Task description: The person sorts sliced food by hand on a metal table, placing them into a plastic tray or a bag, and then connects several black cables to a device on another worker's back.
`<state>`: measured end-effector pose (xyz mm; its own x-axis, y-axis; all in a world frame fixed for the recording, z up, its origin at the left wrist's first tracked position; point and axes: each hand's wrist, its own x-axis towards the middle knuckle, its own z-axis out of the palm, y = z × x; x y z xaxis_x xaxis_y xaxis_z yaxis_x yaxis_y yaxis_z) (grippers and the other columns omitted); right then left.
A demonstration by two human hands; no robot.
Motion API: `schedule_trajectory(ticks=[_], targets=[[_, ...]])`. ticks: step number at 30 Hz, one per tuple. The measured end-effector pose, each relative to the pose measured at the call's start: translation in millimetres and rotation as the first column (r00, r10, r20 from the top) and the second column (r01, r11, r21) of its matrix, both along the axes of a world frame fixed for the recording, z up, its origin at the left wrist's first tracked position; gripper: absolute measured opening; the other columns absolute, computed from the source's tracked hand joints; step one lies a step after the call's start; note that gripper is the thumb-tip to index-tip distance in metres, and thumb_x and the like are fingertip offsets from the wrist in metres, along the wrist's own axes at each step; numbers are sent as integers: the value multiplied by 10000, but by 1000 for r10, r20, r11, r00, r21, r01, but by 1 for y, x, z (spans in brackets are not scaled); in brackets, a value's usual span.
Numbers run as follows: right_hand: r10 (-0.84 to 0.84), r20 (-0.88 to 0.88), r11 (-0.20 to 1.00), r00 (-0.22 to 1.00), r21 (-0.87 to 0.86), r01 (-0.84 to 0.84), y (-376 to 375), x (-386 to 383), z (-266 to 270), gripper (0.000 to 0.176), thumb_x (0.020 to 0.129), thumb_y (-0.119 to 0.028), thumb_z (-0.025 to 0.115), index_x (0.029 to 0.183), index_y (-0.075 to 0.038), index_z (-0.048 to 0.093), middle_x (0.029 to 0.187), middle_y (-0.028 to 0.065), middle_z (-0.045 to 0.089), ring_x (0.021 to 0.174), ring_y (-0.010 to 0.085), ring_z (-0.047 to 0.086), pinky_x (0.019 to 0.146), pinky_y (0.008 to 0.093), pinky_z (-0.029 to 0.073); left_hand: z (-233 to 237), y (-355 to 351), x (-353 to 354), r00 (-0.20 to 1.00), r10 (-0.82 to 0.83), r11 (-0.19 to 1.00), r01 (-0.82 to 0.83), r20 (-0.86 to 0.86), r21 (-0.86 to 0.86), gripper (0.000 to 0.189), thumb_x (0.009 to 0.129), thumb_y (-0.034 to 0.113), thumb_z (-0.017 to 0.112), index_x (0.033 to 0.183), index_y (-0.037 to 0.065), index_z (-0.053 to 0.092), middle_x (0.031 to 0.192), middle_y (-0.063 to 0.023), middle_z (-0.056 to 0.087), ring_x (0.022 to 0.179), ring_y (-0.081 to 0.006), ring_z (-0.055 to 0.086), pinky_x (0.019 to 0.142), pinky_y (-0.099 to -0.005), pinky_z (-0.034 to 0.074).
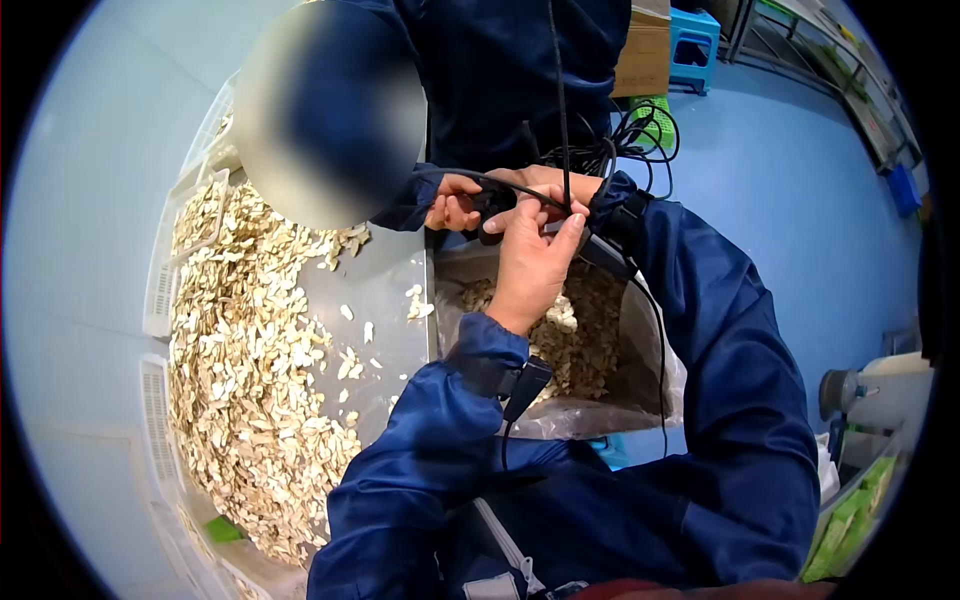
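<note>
My left hand (532, 265) reaches up over a plastic-lined bin, its thumb and fingers pinched on a thin black cable (563, 110). Behind it, partly covered, my right hand (575, 186) has its fingers curled around the same spot, by a small dark object (492, 198) whose kind I cannot make out. A co-worker's hand (455, 207) touches that object from the left. Black devices with cables are strapped to my left wrist (526, 388) and right wrist (608, 256). Below my hands, pale dried slices (590, 345) lie in the bin's clear liner (645, 345).
Many pale slices (250, 400) are heaped on the metal table (395, 290) at left, along white baskets (157, 410). The co-worker in blue stands opposite. Coiled black cables (650, 135), a cardboard box (640, 60) and a blue stool (693, 45) are at the back right.
</note>
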<state>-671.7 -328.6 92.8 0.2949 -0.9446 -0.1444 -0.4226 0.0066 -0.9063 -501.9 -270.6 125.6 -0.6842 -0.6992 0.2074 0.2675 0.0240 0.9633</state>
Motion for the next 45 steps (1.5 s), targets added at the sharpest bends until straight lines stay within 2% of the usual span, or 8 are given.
schedule_trajectory(ticks=[8,15,18,23,29,34,41,45], targets=[[-25,451,961,892,257,-103,4,6,8,652,906,-367,825,1408,-81,522,920,-11,623,688,46,541,590,205,467,-5,-2,-1,1000,0,1000,0,-4,-4,268,1016,39,658,1244,29,517,1120,-39,653,1006,-72,612,861,-215,524],[109,-150,861,983,-480,-169,1,-34,-13,734,843,-185,783,1502,-98,470,1051,95,707,833,168,692,748,302,564,-8,-3,-1,1000,10,1000,-10,-17,21,218,1035,78,641,1223,52,535,1126,-41,676,989,-71,633,816,-225,536],[-263,34,964,964,-41,264,45,-31,23,682,860,-245,813,1459,-143,504,1039,79,691,842,138,665,714,276,543,-10,-11,3,1000,7,1000,-7,-7,29,207,1042,117,646,1210,70,536,1102,-34,691,1016,-69,644,803,-227,523],[-670,-6,505,742,-737,450,99,-33,10,690,843,-133,800,1469,-159,511,1202,149,719,1062,303,727,927,355,563,-18,-7,-6,997,80,995,-80,3,66,179,1043,121,647,1175,82,534,1072,-26,692,1004,-83,657,778,-223,500],[-793,243,281,559,-668,689,141,-16,-38,700,855,-24,760,1481,-90,454,1181,130,672,1039,195,693,898,307,546,-33,-16,-11,984,179,984,-180,17,12,130,1064,118,605,1158,76,527,1062,-27,673,992,-114,682,779,-236,513],[-712,575,420,403,-111,901,158,0,-57,743,903,-85,744,1529,-121,344,1058,51,631,912,132,638,808,283,527,-27,-16,-5,967,231,972,-233,109,7,122,1079,137,575,1155,58,521,1065,-49,667,975,-133,710,741,-234,520],[-743,285,386,605,-557,736,178,-23,-41,701,848,-135,732,1489,-136,448,1137,99,638,1020,204,633,906,326,518,-25,-25,2,950,246,969,-241,191,-51,194,1081,134,533,1231,10,537,1120,-91,688,955,-155,730,717,-239,532],[-643,40,712,765,-337,616,204,-57,-18,694,847,-161,688,1501,-144,456,1150,92,640,962,209,648,894,334,526,-29,-32,7,942,252,967,-235,223,-97,326,1096,135,497,1368,-46,508,1180,-125,697,1012,-189,725,756,-258,542]])
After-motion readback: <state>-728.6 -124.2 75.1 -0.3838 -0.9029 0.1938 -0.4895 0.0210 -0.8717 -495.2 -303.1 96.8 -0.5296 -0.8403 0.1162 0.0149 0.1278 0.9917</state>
